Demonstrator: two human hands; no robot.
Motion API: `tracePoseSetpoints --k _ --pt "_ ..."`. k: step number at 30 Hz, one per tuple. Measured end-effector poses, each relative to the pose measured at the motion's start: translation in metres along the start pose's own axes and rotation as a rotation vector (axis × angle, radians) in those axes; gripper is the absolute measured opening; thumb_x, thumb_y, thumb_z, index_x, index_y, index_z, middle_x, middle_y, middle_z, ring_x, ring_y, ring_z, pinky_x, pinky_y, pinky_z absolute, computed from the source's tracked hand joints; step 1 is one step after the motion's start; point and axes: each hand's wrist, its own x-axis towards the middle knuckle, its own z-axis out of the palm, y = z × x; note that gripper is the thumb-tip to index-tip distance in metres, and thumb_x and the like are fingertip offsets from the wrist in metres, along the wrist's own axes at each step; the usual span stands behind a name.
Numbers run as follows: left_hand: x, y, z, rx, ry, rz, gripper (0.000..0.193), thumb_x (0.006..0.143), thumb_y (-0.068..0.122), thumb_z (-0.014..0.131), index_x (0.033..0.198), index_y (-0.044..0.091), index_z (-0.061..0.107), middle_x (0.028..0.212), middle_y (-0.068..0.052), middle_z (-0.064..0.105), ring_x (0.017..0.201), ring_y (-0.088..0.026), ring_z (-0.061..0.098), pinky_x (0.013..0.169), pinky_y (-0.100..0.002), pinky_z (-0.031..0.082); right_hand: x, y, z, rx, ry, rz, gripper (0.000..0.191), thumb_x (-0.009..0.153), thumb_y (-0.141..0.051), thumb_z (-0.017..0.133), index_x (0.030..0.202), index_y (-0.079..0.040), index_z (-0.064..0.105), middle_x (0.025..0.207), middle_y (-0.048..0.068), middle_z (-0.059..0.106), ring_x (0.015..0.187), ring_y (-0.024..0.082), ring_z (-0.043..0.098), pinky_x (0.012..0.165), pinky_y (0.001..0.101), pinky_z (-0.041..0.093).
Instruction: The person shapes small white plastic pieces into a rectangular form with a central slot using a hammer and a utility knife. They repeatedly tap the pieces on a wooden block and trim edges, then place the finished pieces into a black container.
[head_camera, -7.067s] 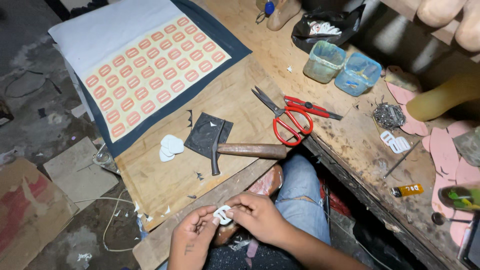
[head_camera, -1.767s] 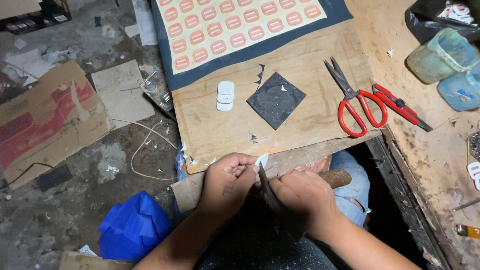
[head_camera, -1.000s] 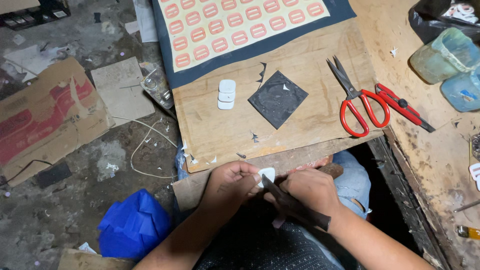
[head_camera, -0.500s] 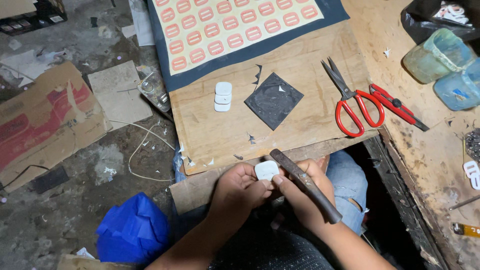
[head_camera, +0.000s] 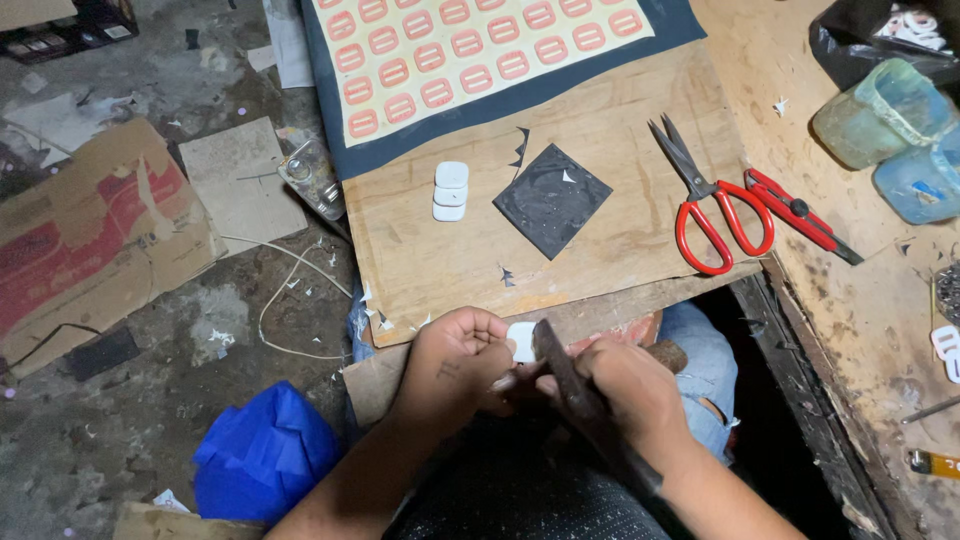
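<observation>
Since half a second ago the dark tool has swung from lying across the right hand toward the near right to standing more upright over the white piece, and the view has drifted little. The left hand (head_camera: 455, 360) is closed around a small white piece (head_camera: 521, 341), pinching it at the near edge of the wooden board (head_camera: 420, 260). The right hand (head_camera: 625, 385) grips a long dark tool (head_camera: 575, 395), whose top end rests against the white piece.

On the far part of the board lies a pale sheet (head_camera: 470, 60) covered in rows of rounded red-orange labels, resting on a dark blue mat (head_camera: 330, 120). Nearer, a short stack of white rounded pieces (head_camera: 450, 190) sits just left of a black square pad (head_camera: 552, 200). Red-handled scissors (head_camera: 715, 205) lie to the right, blades pointing far, with a red utility knife (head_camera: 800, 215) just beside them.

At the far right on the surface stand a green translucent tub (head_camera: 868, 125) and a blue one (head_camera: 920, 185), near a black bag (head_camera: 850, 40) holding white pieces. On the floor to the left are a flattened brown and red cardboard box (head_camera: 90, 250), a loose white cord (head_camera: 285, 300) and a crumpled blue bag (head_camera: 265, 455) at the near left. Nothing lies between the hands and the board.
</observation>
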Motion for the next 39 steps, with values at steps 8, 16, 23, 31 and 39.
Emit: tracePoseSetpoints --k 8,16,23,31,39 --pt "-0.002 -0.005 0.008 0.094 0.044 0.209 0.012 0.089 -0.002 0.063 0.099 -0.007 0.062 0.078 -0.009 0.071 0.065 -0.008 0.066 0.057 -0.021 0.052 0.015 0.001 0.008 -0.414 -0.554 0.148 0.014 0.073 -0.031 0.076 0.078 -0.019 0.074 0.075 0.010 0.070 0.079 0.035 0.067 0.068 0.0453 0.051" --pt "-0.005 -0.004 -0.009 0.065 -0.132 0.055 0.013 0.091 0.004 0.064 0.101 -0.004 0.067 0.080 -0.007 0.073 0.067 -0.008 0.064 0.059 -0.021 0.049 0.014 0.006 -0.003 0.001 -0.192 -0.080 0.021 0.075 -0.022 0.081 0.069 -0.011 0.064 0.063 0.008 0.064 0.060 0.031 0.067 0.053 0.0406 0.051" --pt "0.002 -0.023 -0.019 -0.033 -0.190 0.076 0.015 0.091 0.004 0.067 0.102 -0.006 0.066 0.085 -0.009 0.073 0.073 -0.011 0.068 0.069 -0.024 0.056 0.021 0.008 -0.014 0.068 -0.275 -0.189 0.027 0.071 -0.019 0.083 0.065 -0.009 0.058 0.061 0.009 0.059 0.056 0.033 0.063 0.051 0.0395 0.049" --pt "0.006 -0.033 -0.017 0.076 -0.028 -0.006 0.009 0.090 0.005 0.064 0.095 -0.002 0.068 0.080 -0.009 0.072 0.067 -0.009 0.066 0.065 -0.023 0.053 0.013 0.012 0.006 0.057 -0.285 -0.106 0.025 0.075 -0.020 0.082 0.072 -0.009 0.059 0.065 0.008 0.064 0.057 0.031 0.067 0.051 0.0392 0.051" --pt "-0.009 -0.043 -0.025 1.095 0.199 0.901 0.017 0.080 0.005 0.069 0.097 0.005 0.067 0.098 -0.010 0.066 0.086 -0.029 0.065 0.077 -0.039 0.053 -0.001 0.021 -0.019 -0.261 -0.079 0.156 0.030 0.082 -0.026 0.081 0.088 -0.003 0.062 0.073 0.014 0.063 0.067 0.034 0.065 0.060 0.0411 0.050"
